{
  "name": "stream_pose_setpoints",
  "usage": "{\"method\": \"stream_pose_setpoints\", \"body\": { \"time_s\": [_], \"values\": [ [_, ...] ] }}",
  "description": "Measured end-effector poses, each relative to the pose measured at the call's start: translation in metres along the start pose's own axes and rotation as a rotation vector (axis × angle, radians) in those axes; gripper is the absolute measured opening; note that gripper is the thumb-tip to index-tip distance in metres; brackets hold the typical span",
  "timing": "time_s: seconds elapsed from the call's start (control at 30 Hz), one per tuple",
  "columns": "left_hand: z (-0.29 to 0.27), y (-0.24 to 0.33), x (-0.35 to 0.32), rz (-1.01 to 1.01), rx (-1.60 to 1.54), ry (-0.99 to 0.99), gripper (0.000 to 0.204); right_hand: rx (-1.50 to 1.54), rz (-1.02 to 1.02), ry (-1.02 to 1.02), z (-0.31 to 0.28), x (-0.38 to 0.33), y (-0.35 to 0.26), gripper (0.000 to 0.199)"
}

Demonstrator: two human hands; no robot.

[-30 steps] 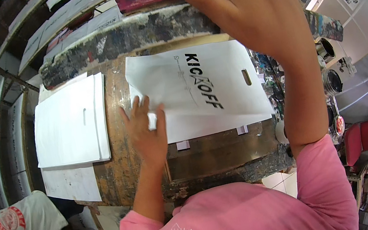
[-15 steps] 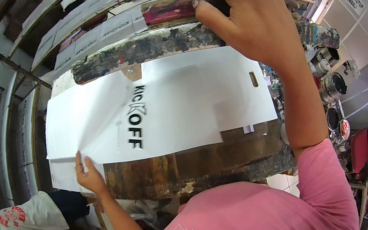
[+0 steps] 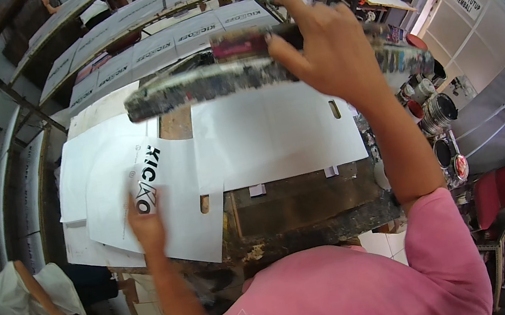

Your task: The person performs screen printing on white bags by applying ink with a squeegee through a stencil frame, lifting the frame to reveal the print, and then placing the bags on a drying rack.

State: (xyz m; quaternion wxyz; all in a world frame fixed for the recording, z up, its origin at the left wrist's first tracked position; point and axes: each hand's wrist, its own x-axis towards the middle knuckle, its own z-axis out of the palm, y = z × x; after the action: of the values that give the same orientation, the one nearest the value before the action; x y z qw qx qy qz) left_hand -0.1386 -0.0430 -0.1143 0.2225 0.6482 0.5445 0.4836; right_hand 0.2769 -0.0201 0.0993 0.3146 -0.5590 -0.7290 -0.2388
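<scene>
My right hand (image 3: 331, 51) grips the top of a screen printing frame (image 3: 201, 89), which is raised on edge and crusted with dried ink. Below the frame, a blank white bag (image 3: 269, 135) with a slot handle lies flat on the stained table (image 3: 301, 206). Over at the left, my left hand (image 3: 149, 225) is on a white bag printed with black lettering (image 3: 184, 229). Motion smears its fingers, so their hold is unclear. This bag lies askew over a pile of white sheets or bags (image 3: 83, 165) and overlaps the blank bag's left edge.
Small paper tabs (image 3: 258, 190) sit along the blank bag's near edge. Ink cans (image 3: 437, 113) crowd the right side, near a red chair (image 3: 502, 192). Racks of printed bags (image 3: 154, 50) stand beyond the table. Another person (image 3: 35, 294) bends at the lower left.
The printed bag has shifted left and turned, uncovering the blank bag. My left hand has moved right and onto the printed bag's face. The raised frame and right hand have shifted slightly.
</scene>
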Motion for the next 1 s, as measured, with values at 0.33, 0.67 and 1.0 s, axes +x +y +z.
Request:
{"method": "stream_pose_setpoints", "body": {
  "time_s": [0.33, 0.67, 1.0],
  "values": [
    [0.114, 0.094, -0.103, -0.811, -1.272, -0.219, 0.091, 0.409, -0.107, -0.907, 0.043, -0.157, 0.017, 0.049],
    [0.137, 0.030, -0.142, -1.060, -1.104, -0.274, 0.094, 0.225, -0.072, -0.428, 0.295, -0.079, 0.121, 0.042],
    [0.142, 0.022, -0.147, -1.100, -1.030, -0.262, 0.092, 0.040, -0.022, -0.417, 0.382, -0.059, 0.128, 0.044]
  ]
}}
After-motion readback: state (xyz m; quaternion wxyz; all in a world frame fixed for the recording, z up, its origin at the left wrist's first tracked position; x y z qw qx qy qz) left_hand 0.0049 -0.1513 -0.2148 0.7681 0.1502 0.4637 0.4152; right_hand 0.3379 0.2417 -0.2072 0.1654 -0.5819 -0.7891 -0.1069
